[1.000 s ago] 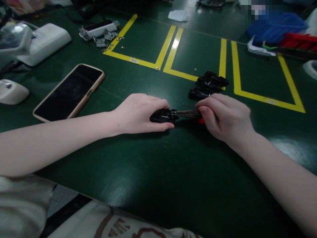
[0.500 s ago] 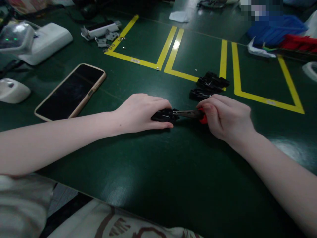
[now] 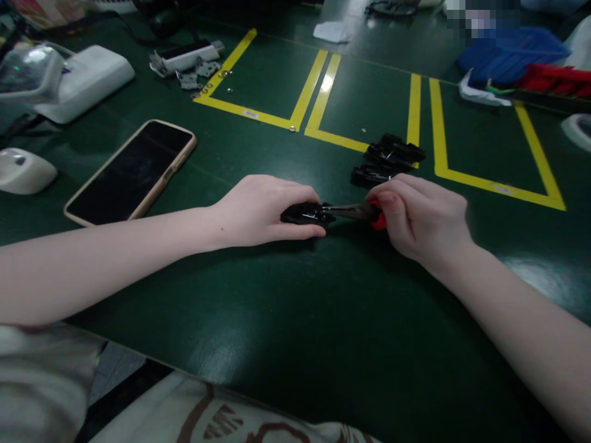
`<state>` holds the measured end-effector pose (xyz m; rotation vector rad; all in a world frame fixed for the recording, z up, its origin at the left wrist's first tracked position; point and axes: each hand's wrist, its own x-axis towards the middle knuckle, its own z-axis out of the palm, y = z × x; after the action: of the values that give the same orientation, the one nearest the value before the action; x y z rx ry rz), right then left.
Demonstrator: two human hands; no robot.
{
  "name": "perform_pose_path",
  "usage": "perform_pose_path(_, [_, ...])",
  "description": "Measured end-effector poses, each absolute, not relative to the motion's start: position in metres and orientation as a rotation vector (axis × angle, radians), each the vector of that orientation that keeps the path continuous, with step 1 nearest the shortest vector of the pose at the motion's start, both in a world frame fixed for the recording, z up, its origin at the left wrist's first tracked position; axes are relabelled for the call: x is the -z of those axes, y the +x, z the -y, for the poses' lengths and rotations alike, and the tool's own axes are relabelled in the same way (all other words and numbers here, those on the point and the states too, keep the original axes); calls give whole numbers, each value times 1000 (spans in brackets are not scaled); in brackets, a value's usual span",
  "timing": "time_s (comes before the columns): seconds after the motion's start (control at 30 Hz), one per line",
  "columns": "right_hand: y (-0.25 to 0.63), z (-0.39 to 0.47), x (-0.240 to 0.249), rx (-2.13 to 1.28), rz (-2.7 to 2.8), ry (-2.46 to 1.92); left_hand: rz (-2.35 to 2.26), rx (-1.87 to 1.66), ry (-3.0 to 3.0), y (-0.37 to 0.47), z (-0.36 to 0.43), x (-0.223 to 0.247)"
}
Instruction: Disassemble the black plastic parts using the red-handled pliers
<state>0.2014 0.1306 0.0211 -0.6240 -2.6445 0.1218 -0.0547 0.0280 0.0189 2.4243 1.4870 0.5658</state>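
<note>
Low over the green table, my left hand (image 3: 265, 212) is closed around a small black plastic part (image 3: 302, 213), thumb and fingers on either side of it. My right hand (image 3: 422, 218) grips red-handled needle-nose pliers (image 3: 353, 211); most of the handles are hidden in the fist. The tips of the pliers reach the right end of the black part, where a bit of shiny metal shows. Whether the jaws pinch that metal is too small to tell. Just beyond the right hand lie more black plastic parts (image 3: 390, 154), partly across the yellow tape.
A phone (image 3: 132, 172) in a tan case lies left of my left hand, with a white mouse-shaped object (image 3: 25, 170) farther left. Yellow tape outlines (image 3: 337, 138) mark the table (image 3: 286, 332). Metal pieces (image 3: 196, 74) and small rings lie back left; a blue bin (image 3: 508, 55) stands back right.
Both hands, the black part and the pliers stay almost in place. The whole view has shifted very slightly.
</note>
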Motion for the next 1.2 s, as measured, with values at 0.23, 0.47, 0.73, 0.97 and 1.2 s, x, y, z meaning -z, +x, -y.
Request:
perform_pose_path(0.23, [201, -131, -21, -115, 2647, -631, -1494, -545, 2448, -54, -29, -18])
perform_pose_path(0.47, [202, -129, -20, -77, 2639, -644, -1461, -545, 2429, -55, -29, -20])
perform_pose_path(0.73, [202, -134, -17, 10, 2627, -495, -1469, -548, 2408, -54, -27, -21])
perform_pose_path(0.97, [200, -136, -18, 42, 2634, -413, -1449, -562, 2540, -55, -28, -18])
perform_pose_path(1.2, [202, -134, -17, 38, 2647, -434, -1474, -596, 2534, -58, -29, -18])
